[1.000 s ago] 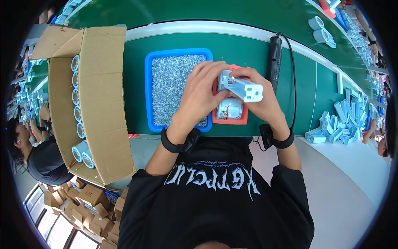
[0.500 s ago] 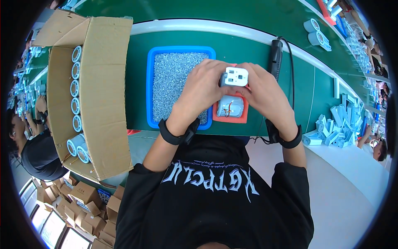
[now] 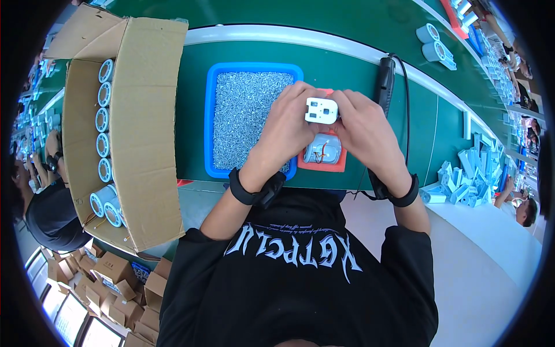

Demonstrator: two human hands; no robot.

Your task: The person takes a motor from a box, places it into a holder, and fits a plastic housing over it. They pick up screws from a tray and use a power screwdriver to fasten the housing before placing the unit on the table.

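Observation:
Above the green bench, both my hands hold a white plastic housing point(image 3: 321, 111) with square openings in the face toward me. My left hand point(image 3: 287, 122) has its fingers curled round the left side. My right hand point(image 3: 366, 124) grips the right side, its fingers closed. Much of the housing is hidden behind the fingers. Just below my hands, a red foam holder point(image 3: 336, 168) carries a pale rounded shell point(image 3: 321, 148) with thin red and dark wires inside. Beside my left hand stands a blue tray point(image 3: 210, 118) filled with small metal screws point(image 3: 243, 115).
A tall open cardboard box point(image 3: 147, 115) with white cylinders point(image 3: 103, 123) stands at the left. Behind my right hand lies a black rod-shaped tool point(image 3: 384, 84) with a cable. Pale plastic parts point(image 3: 471, 173) are piled at the right; two white cylinders point(image 3: 433, 51) lie far right.
The housing has turned between my hands and shifted slightly left; its holed face now shows more squarely, with the rounded side at the right. Both hands keep hold of it.

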